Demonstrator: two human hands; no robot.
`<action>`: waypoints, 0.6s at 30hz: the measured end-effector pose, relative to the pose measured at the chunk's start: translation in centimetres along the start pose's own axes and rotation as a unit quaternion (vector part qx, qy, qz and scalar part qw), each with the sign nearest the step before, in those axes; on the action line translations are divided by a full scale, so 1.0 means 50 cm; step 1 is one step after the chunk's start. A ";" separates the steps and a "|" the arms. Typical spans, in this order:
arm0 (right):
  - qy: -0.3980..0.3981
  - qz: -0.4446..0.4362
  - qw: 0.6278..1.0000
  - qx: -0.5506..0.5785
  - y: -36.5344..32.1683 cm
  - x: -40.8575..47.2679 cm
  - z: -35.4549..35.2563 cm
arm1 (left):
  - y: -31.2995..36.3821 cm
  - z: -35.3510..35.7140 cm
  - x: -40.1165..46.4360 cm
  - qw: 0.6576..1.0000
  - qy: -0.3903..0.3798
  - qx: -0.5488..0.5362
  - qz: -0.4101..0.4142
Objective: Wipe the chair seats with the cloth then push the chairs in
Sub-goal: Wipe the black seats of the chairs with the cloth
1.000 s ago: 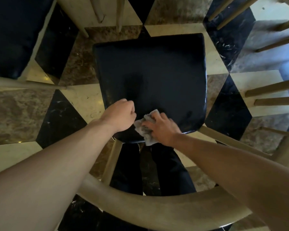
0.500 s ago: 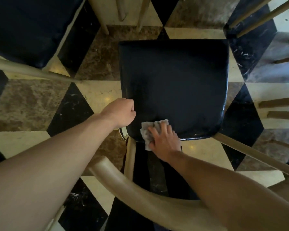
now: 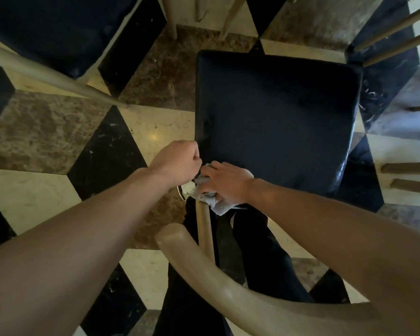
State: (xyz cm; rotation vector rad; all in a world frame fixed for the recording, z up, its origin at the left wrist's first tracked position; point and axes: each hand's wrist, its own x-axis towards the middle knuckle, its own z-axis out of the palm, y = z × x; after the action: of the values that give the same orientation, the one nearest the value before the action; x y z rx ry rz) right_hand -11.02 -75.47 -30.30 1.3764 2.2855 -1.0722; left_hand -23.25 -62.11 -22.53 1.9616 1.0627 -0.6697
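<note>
right hand fingers curled on cloth; left hand fisted.

You find no text, label, brand, number or sign to read anywhere in this view.
</note>
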 end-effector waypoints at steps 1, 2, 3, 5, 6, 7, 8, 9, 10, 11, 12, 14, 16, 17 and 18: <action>0.006 0.008 1.000 -0.011 -0.001 0.013 -0.007 | -0.002 -0.002 -0.004 1.000 -0.006 -0.005 -0.001; 0.017 0.024 0.999 -0.020 -0.004 0.028 -0.012 | -0.004 -0.002 -0.008 1.000 -0.011 -0.010 -0.001; 0.029 0.050 0.998 -0.023 -0.009 0.046 -0.017 | -0.006 -0.002 -0.013 1.000 -0.013 -0.014 0.001; 0.062 0.123 0.990 -0.021 -0.018 0.088 -0.034 | -0.013 0.000 -0.015 1.000 0.001 -0.019 0.005; 0.085 0.166 0.982 -0.020 -0.020 0.112 -0.046 | -0.017 0.001 -0.013 1.000 0.010 -0.022 0.003; 0.104 0.207 0.973 -0.018 -0.019 0.133 -0.061 | -0.021 0.000 -0.013 0.999 0.021 -0.030 -0.002; 0.121 0.239 0.963 -0.019 -0.010 0.155 -0.078 | -0.027 -0.002 -0.010 0.998 0.037 -0.042 -0.007; 0.136 0.256 0.957 -0.023 0.003 0.177 -0.097 | -0.035 -0.006 -0.006 0.997 0.059 -0.054 -0.007; 0.147 0.261 0.954 -0.033 0.018 0.190 -0.117 | -0.039 -0.009 -0.004 0.995 0.085 -0.062 -0.002; 0.157 0.263 0.951 -0.048 0.035 0.205 -0.139 | -0.047 -0.014 0.000 0.992 0.111 -0.064 0.002; 0.166 0.273 0.945 -0.067 0.055 0.213 -0.160 | -0.052 -0.017 0.003 0.989 0.136 -0.065 0.004; 0.189 0.309 0.927 -0.095 0.098 0.224 -0.201 | -0.059 -0.026 0.013 0.982 0.176 -0.073 -0.003; 0.227 0.357 0.901 -0.096 0.140 0.234 -0.242 | -0.064 -0.045 0.025 0.972 0.211 -0.099 -0.021; 0.243 0.370 0.892 -0.091 0.162 0.240 -0.261 | -0.068 -0.055 0.033 0.967 0.230 -0.110 -0.027; 0.251 0.371 0.891 -0.075 0.181 0.245 -0.279 | -0.074 -0.063 0.039 0.961 0.246 -0.119 -0.032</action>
State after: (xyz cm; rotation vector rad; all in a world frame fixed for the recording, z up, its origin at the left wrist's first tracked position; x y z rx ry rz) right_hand -7.71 -55.15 -31.63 2.3683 1.7411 -0.3020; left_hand -25.20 -57.39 -23.70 1.9299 1.4335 -0.0676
